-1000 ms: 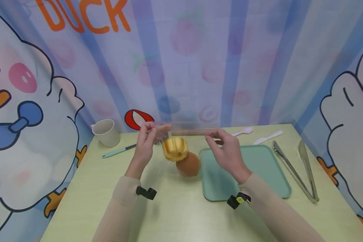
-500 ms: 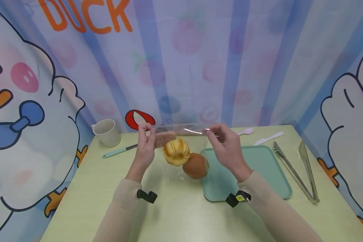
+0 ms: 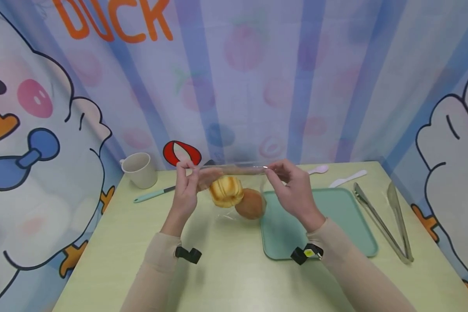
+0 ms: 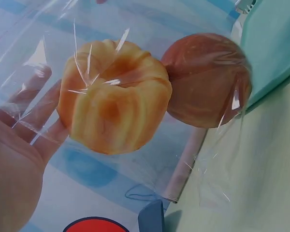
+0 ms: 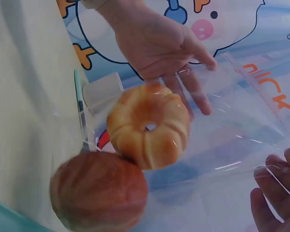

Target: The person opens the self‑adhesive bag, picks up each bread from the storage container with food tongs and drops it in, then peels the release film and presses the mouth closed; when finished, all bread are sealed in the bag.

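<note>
A clear plastic bag (image 3: 238, 169) hangs above the table between my two hands. Inside it are a yellow ring-shaped cake (image 3: 226, 191) and, lower right of it, a round brown bun (image 3: 250, 203). My left hand (image 3: 191, 168) pinches the bag's top edge at the left, my right hand (image 3: 274, 172) pinches it at the right. In the left wrist view the cake (image 4: 113, 104) and bun (image 4: 208, 79) press against the film, with my left fingers (image 4: 31, 111) behind it. The right wrist view shows the cake (image 5: 147, 125) above the bun (image 5: 99, 191).
A teal tray (image 3: 327, 225) lies right of the bag. Metal tongs (image 3: 386, 221) lie further right. At the back are a pink spoon (image 3: 317, 169) and a white utensil (image 3: 347, 177). A beige cup (image 3: 139, 170) and a teal-handled knife (image 3: 154, 195) are at the back left.
The bag has risen a little and swung to the right, so the bun hangs higher and closer to the tray. Both hands keep their pinch on the top edge.
</note>
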{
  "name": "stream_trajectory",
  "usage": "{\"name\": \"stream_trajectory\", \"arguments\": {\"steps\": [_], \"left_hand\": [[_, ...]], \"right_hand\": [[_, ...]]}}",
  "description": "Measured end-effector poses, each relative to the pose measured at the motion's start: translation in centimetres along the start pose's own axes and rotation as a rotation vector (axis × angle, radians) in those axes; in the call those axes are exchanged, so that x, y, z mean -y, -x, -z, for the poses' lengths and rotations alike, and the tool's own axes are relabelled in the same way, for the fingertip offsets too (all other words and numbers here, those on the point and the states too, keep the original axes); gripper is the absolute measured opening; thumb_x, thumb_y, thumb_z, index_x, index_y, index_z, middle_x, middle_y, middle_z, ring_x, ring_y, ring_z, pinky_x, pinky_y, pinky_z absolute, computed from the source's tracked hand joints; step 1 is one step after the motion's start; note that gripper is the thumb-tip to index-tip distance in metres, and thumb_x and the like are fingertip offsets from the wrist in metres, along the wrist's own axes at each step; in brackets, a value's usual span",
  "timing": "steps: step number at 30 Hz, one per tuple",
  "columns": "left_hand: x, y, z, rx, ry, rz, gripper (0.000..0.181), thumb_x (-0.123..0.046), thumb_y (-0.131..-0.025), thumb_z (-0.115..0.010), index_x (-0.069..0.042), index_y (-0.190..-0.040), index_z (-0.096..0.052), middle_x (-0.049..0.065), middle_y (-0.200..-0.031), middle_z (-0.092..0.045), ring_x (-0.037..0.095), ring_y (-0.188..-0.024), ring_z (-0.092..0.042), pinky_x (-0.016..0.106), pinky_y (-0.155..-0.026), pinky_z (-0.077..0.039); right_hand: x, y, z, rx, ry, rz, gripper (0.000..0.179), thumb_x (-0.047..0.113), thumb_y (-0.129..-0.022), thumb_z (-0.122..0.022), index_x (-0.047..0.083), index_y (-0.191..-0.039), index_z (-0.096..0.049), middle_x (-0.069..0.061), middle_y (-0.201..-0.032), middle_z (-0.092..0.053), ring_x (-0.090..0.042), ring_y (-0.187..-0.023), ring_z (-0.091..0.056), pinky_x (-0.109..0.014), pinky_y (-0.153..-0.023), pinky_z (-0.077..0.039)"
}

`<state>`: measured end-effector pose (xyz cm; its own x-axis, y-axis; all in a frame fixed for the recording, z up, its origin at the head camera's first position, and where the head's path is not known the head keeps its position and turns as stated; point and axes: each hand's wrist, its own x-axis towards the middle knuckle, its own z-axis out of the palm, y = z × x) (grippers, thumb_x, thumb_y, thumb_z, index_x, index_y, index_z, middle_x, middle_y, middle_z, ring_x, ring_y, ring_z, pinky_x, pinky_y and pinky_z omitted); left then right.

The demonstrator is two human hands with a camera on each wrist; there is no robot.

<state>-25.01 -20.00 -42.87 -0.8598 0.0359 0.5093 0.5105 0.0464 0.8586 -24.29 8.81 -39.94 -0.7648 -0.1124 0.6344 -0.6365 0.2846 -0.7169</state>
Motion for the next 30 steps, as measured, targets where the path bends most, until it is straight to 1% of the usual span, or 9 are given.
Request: {"name": "stream_trajectory", "arguments": {"steps": [4, 6, 8, 12, 18, 20, 24, 27, 30], "left_hand": [[0.0, -0.1, 0.0, 0.054, 0.018, -0.043, 0.013, -0.028, -0.116, -0.035, -0.019, -0.110, -0.028, 0.001, -0.106, -0.076, 0.010, -0.100, -0.071, 0.033, -0.085, -0.050], [0.0, -0.1, 0.0, 0.091, 0.047, -0.057, 0.013, -0.027, -0.117, -0.031, -0.018, -0.109, -0.026, 0.008, -0.120, -0.077, 0.019, -0.114, -0.072, 0.036, -0.100, -0.050], [0.0, 0.0, 0.0, 0.094, 0.055, -0.049, 0.013, -0.027, -0.117, -0.030, -0.018, -0.109, -0.025, 0.013, -0.126, -0.075, 0.026, -0.123, -0.069, 0.036, -0.106, -0.050], [0.1, 0.1, 0.3, 0.069, 0.028, 0.021, 0.020, -0.036, -0.116, -0.032, -0.018, -0.113, -0.026, 0.014, -0.126, -0.073, 0.032, -0.114, -0.073, 0.033, -0.083, -0.059], [0.8, 0.2, 0.5, 0.066, 0.048, 0.182, 0.029, -0.051, -0.113, -0.034, -0.023, -0.117, -0.026, 0.022, -0.127, -0.073, 0.046, -0.098, -0.076, 0.028, -0.054, -0.055], [1.2, 0.4, 0.5, 0.059, 0.061, 0.228, 0.031, -0.053, -0.112, -0.035, -0.024, -0.116, -0.025, 0.020, -0.126, -0.074, 0.047, -0.096, -0.076, 0.027, -0.051, -0.053], [1.8, 1.1, 0.6, 0.028, 0.072, 0.298, 0.027, -0.050, -0.113, -0.035, -0.025, -0.113, -0.025, 0.020, -0.124, -0.074, 0.037, -0.093, -0.079, 0.027, -0.051, -0.053], [2.2, 1.7, 0.7, -0.022, 0.074, 0.308, 0.019, -0.043, -0.115, -0.033, -0.026, -0.111, -0.026, 0.019, -0.123, -0.074, 0.033, -0.092, -0.079, 0.029, -0.057, -0.057], [2.5, 2.2, 0.7, -0.079, 0.102, 0.258, 0.013, -0.035, -0.116, -0.034, -0.025, -0.110, -0.029, 0.019, -0.122, -0.073, 0.036, -0.098, -0.078, 0.040, -0.074, -0.065]], "right_hand": [[-0.1, 0.0, -0.2, -0.015, 0.011, 0.025, 0.004, 0.006, -0.100, -0.069, 0.003, -0.101, -0.072, -0.007, -0.098, -0.077, -0.023, -0.094, -0.077, -0.036, -0.087, -0.062], [-0.1, 0.1, -0.2, -0.019, 0.021, 0.048, 0.003, 0.004, -0.099, -0.070, 0.003, -0.100, -0.072, -0.007, -0.097, -0.077, -0.023, -0.092, -0.077, -0.036, -0.085, -0.063], [-0.1, 0.2, -0.4, -0.013, 0.034, 0.068, 0.003, 0.005, -0.099, -0.071, 0.003, -0.100, -0.073, -0.007, -0.095, -0.077, -0.023, -0.091, -0.078, -0.037, -0.082, -0.064], [-0.1, 0.2, -0.6, 0.004, 0.020, 0.053, 0.004, 0.008, -0.100, -0.071, 0.005, -0.100, -0.074, -0.006, -0.093, -0.078, -0.021, -0.087, -0.078, -0.032, -0.078, -0.064], [-1.0, 0.1, -1.3, 0.059, -0.217, -0.226, 0.011, 0.006, -0.101, -0.069, 0.003, -0.112, -0.070, -0.015, -0.096, -0.079, -0.027, -0.089, -0.077, -0.029, -0.077, -0.063], [-1.5, 0.3, -1.6, 0.067, -0.318, -0.337, 0.029, 0.007, -0.101, -0.070, 0.004, -0.129, -0.064, -0.019, -0.099, -0.078, -0.030, -0.092, -0.077, -0.034, -0.081, -0.064], [-2.3, 0.7, -2.1, 0.059, -0.415, -0.509, 0.063, 0.009, -0.099, -0.072, 0.010, -0.155, -0.043, -0.016, -0.103, -0.079, -0.018, -0.092, -0.077, -0.035, -0.084, -0.063], [-2.6, 0.9, -2.6, 0.068, -0.429, -0.550, 0.055, 0.009, -0.098, -0.074, -0.001, -0.148, -0.052, -0.013, -0.104, -0.080, -0.013, -0.091, -0.077, -0.033, -0.085, -0.063], [-2.5, 0.9, -3.1, 0.094, -0.425, -0.503, 0.030, 0.006, -0.099, -0.073, -0.006, -0.125, -0.068, -0.015, -0.105, -0.080, -0.013, -0.091, -0.077, -0.034, -0.086, -0.063]]}}
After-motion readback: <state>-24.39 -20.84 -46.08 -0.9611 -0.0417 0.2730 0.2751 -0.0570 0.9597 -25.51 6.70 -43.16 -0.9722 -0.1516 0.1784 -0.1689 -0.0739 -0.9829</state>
